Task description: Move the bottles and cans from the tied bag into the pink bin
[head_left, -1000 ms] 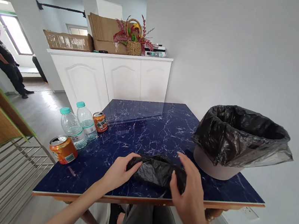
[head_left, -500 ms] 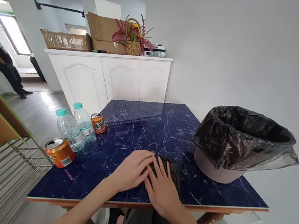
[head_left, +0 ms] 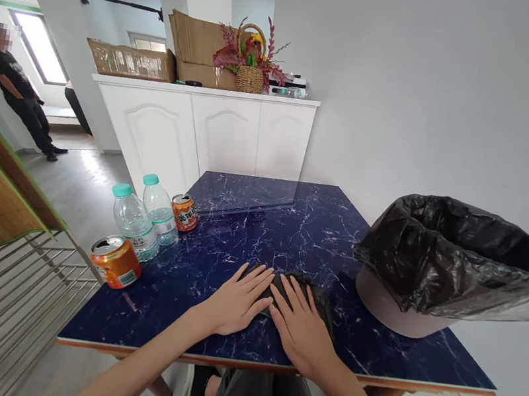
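A folded black plastic bag (head_left: 281, 283) lies on the dark blue marbled table (head_left: 258, 237) near its front edge. My left hand (head_left: 238, 301) rests flat on the bag's left part, fingers stretched out. My right hand (head_left: 302, 324) lies flat on its right part, fingers spread. Most of the bag is hidden under both palms. To the right stands a bin (head_left: 397, 309) lined with a black bag (head_left: 456, 255), its liner folded over the rim.
Two water bottles (head_left: 133, 221) (head_left: 160, 208) and two orange cans (head_left: 116, 261) (head_left: 185, 212) stand at the table's left edge. A metal railing (head_left: 1, 303) runs on the left. Behind is a white cabinet (head_left: 194, 133) with cardboard and a flower basket (head_left: 251, 65). A person (head_left: 15, 88) stands far left.
My hands went from holding the bag's ends to pressing it flat on the table, side by side. The bag is now more compact under my palms.
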`<state>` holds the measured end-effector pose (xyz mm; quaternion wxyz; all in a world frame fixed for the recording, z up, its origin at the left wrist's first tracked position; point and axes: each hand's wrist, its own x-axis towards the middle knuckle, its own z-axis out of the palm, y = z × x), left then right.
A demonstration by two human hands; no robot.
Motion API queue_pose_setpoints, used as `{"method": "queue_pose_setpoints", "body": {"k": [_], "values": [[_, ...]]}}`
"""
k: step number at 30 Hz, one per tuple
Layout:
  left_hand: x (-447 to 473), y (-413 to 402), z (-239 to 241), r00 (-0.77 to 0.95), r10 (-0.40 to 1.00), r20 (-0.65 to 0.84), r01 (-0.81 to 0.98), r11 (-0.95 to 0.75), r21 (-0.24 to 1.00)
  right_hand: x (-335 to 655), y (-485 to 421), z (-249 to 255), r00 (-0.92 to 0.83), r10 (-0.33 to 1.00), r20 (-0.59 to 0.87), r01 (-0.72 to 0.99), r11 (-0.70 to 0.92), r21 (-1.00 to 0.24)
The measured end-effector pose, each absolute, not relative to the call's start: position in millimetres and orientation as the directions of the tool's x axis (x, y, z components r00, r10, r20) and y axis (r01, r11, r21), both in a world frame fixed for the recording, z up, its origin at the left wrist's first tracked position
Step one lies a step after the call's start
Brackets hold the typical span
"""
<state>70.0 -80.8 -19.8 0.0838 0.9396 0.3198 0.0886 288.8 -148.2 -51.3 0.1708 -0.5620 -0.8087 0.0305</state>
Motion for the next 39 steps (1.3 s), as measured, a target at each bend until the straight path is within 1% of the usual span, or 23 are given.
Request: {"method": "queue_pose_setpoints", "body": {"k": [2, 5, 7, 9, 11, 14, 19, 24, 30, 35, 39], "values": [[65.7, -62.8, -21.5, 0.765, 0.634, 0.115, 0.592, -0.762, 0.265, 287.2, -151.3, -49.5, -0.297, 0.926, 0.232, 0.902, 0.352, -0.252], [51.6, -28.6, -23.0, 0.704, 0.691, 0.166, 0.617, -0.71, 0.338, 277.6, -173.3, -46.1, -0.245, 0.935, 0.257, 0.918, 0.309, -0.25], [39.5, -8.8, -23.9, 0.632, 0.745, 0.212, 0.654, -0.66, 0.369, 269.3, -196.3, -46.1, -0.261, 0.918, 0.298, 0.92, 0.33, -0.21], [28.9, 3.5, -24.9, 0.56, 0.79, 0.247, 0.685, -0.61, 0.398, 262.4, -217.7, -49.5, -0.312, 0.893, 0.323, 0.914, 0.376, -0.155], [22.1, 7.9, -25.9, 0.512, 0.815, 0.272, 0.694, -0.579, 0.428, 258.2, -229.9, -54.9, -0.322, 0.893, 0.314, 0.917, 0.377, -0.13], [19.1, 6.4, -27.4, 0.492, 0.819, 0.296, 0.682, -0.573, 0.454, 256.5, -223.9, -59.9, -0.249, 0.933, 0.26, 0.944, 0.294, -0.149], [20.2, 3.9, -29.0, 0.475, 0.817, 0.328, 0.665, -0.577, 0.474, 264.0, -165.6, -55.0, -0.118, 0.977, 0.177, 0.967, 0.154, -0.202], [20.3, 3.9, -29.7, 0.461, 0.818, 0.343, 0.667, -0.575, 0.475, 294.3, -83.2, -57.7, -0.103, 0.979, 0.177, 0.955, 0.147, -0.257], [21.5, 4.3, -26.8, 0.463, 0.826, 0.322, 0.678, -0.564, 0.471, 345.8, 6.1, -62.6, 0.006, 0.984, 0.18, 0.963, 0.042, -0.266], [21.7, 5.1, -26.0, 0.464, 0.832, 0.302, 0.693, -0.554, 0.461, 375.4, 50.8, -62.9, 0.201, 0.959, 0.202, 0.951, -0.141, -0.276], [22.2, 5.1, -27.1, 0.482, 0.822, 0.304, 0.698, -0.569, 0.434, 389.0, 66.3, -65.7, 0.394, 0.892, 0.221, 0.899, -0.325, -0.293]]}}
